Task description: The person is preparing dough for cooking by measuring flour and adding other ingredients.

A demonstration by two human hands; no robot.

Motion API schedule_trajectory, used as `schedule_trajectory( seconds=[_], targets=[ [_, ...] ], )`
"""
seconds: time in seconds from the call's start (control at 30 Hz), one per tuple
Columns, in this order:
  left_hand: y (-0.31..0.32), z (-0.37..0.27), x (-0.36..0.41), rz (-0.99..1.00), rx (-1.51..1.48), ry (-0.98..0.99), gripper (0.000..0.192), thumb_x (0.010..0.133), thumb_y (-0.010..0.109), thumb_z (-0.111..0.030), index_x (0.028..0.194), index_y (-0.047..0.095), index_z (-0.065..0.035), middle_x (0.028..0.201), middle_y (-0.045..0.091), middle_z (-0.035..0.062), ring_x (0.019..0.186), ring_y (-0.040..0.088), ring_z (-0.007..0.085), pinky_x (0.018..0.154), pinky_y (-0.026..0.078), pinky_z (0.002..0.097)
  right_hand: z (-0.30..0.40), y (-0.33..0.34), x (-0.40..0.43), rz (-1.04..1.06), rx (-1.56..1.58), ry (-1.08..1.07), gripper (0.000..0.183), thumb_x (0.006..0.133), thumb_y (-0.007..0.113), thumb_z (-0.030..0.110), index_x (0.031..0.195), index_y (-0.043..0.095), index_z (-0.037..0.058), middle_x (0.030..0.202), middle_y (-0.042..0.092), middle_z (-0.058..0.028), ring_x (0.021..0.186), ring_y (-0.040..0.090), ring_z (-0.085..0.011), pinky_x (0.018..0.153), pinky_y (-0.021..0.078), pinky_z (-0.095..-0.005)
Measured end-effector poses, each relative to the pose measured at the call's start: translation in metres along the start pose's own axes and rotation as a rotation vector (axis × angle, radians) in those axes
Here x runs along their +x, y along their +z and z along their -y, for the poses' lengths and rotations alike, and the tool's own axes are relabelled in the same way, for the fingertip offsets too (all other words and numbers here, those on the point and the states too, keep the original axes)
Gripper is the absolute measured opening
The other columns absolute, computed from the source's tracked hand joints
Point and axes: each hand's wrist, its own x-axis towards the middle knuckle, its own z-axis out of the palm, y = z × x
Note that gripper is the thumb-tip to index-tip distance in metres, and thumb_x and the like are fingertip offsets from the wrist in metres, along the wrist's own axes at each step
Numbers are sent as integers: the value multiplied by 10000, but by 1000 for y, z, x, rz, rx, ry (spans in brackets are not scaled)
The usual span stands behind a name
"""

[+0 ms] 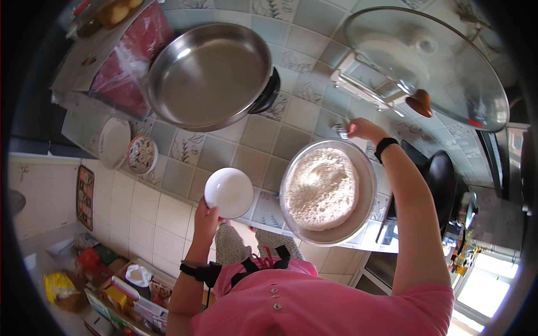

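Note:
My left hand (207, 218) grips the rim of a small white bowl (229, 193) over the counter's front edge; the bowl looks empty. Beyond the wide metal basin (366, 197), my right hand (361, 128) has its fingers on a small packet-like item (340, 130), too small to identify. The basin holds a large mound of white flour (321, 189) and stands on the tiled counter between my arms. Whether the right fingers are closed around the small item is hard to see, though they touch it.
A large steel pan (210, 75) stands at the back left, beside a pink plastic bag (130, 63). Two small dishes, one a patterned bowl (142, 155), sit at the left counter edge. A big glass lid (424, 63) leans at the back right, near a black wok (440, 185).

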Motion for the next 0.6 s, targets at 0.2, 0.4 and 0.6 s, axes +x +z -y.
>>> schedule_trajectory(
  seconds=[0.2, 0.4, 0.6],
  targets=[
    [4, -8, 2, -17, 8, 50, 408, 851, 483, -43, 1252, 462, 29, 995, 621, 120, 698, 621, 149, 573, 517, 262, 1, -12, -13, -59, 123, -31, 209, 787, 740, 210, 835, 628, 40, 806, 661, -92, 758, 624, -203, 674, 494, -341],
    [-1, -16, 18, 24, 80, 55, 421, 842, 480, -53, 1253, 463, 34, 996, 620, 126, 683, 625, 160, 573, 525, 270, 51, -37, -64, -321, 384, -42, 132, 851, 636, 128, 895, 588, 12, 817, 654, -76, 738, 620, -145, 654, 494, -276],
    [-7, -18, 31, 131, 105, 78, 377, 865, 496, -76, 1229, 463, 14, 991, 619, 119, 657, 627, 151, 576, 536, 261, 162, -34, -138, -594, 759, -243, 91, 917, 604, 63, 990, 572, 19, 831, 618, -18, 726, 590, -75, 657, 493, -219]
  ],
)
